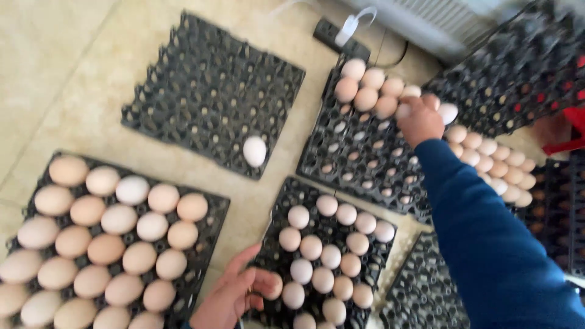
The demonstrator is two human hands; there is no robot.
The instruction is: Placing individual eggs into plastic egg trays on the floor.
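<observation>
Tiled floor (55, 55) w/ black egg trays, left hand (234, 295) gripping egg (275, 285), right hand (419, 120) clutching eggs (448, 113)

Black egg trays (213, 91) on the floor: at least seven in view; one white egg (255, 151) alone in the far-left tray; two hands, left hand (234, 295) and right hand (420, 119); one power strip (341, 39).

A full egg tray (207, 204) sits at my left on the tiled floor (55, 67). Beyond it, a black tray (201, 85) holds one white egg (255, 151). A power strip (341, 39) lies farther off.
</observation>
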